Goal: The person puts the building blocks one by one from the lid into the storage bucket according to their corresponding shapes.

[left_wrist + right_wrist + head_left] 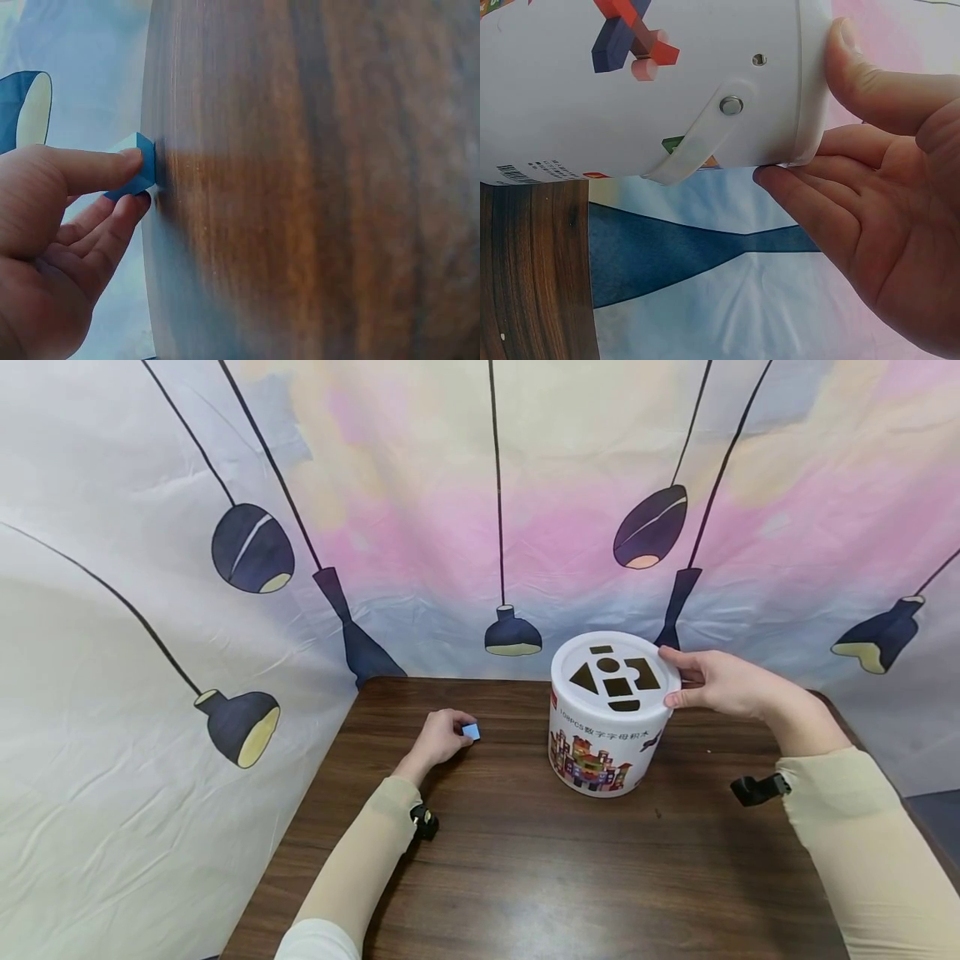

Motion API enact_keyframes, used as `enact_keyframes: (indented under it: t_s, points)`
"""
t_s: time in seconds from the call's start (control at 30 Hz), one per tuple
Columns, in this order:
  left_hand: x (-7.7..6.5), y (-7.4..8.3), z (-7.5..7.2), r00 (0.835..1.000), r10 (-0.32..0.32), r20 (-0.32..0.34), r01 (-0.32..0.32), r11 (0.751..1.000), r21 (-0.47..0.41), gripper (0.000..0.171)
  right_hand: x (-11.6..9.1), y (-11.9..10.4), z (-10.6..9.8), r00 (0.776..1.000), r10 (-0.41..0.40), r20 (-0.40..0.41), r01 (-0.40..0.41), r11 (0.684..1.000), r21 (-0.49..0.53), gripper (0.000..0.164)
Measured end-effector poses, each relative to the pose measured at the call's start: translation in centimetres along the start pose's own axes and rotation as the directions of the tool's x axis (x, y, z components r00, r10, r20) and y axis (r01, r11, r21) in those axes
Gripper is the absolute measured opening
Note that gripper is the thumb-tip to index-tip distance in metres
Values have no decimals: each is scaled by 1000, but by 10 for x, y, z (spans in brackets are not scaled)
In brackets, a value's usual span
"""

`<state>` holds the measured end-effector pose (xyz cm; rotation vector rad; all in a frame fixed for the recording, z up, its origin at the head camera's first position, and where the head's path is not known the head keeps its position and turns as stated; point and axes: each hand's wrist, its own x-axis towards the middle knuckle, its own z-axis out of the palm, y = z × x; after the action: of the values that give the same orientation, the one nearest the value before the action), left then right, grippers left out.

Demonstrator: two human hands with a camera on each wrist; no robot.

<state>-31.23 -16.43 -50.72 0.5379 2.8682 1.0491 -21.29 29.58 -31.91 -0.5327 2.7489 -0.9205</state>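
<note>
A small blue block [471, 732] is pinched between the thumb and fingers of my left hand [438, 739], low at the tabletop on the left side. In the left wrist view the block [147, 165] shows flat faces, with the thumb over one of them. Right of centre stands a white cylindrical block bucket [592, 735], printed with a colourful block town. Its white lid [573, 660] has several cut-out shapes, including a triangle, a circle and a square. My right hand [723, 681] grips the bucket's upper right rim, thumb on the lid edge and fingers against the side.
A dark wood-grain table [510, 860] bears the bucket. Behind it hangs a cloth backdrop [420, 527] printed with lamps, close to the table's far edge. A white handle [694, 142] is riveted to the bucket's side. Small dark cameras [759, 790] are strapped to both wrists.
</note>
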Motion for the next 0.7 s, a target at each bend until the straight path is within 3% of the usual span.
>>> enact_keyframes:
  t_s: [0.37,0.7]
  points:
    - [-4,-2,0,999,11,-30,-12,999,-41,21,-1,-1,0,1000,14,-6,-14,1000,-23,92]
    - [-5,8,-9,994,78,-81,-84,994,-64,25,-2,-1,1,1000,12,-7,-12,1000,1,93]
